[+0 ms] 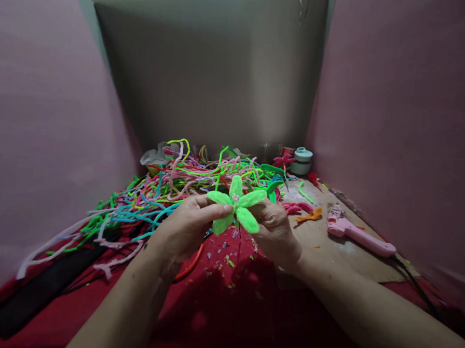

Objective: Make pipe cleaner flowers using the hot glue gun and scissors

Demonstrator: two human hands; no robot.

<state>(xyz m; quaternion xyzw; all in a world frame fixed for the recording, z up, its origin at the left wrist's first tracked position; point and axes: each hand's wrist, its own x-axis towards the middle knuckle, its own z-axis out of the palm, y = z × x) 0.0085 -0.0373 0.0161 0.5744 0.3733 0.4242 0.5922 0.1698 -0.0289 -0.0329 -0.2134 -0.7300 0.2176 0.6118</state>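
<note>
A bright green fuzzy flower (247, 220) with several petals and a small pale pink centre faces me, held above the red cloth. My left hand (187, 221) is closed on it from the left, its thumb pressed against the petals near the centre. From the right, my right hand (278, 231) is closed on the flower from behind; the petals hide some of its fingertips. A thin dark stem hangs below the petals.
Behind my hands lies a tangled heap of coloured pipe cleaners (189, 177). On the right a pink glue gun (359, 237) with a black cord rests on a board (340, 263). A light blue container (302, 161) stands at the back. A black strip (35, 293) lies left.
</note>
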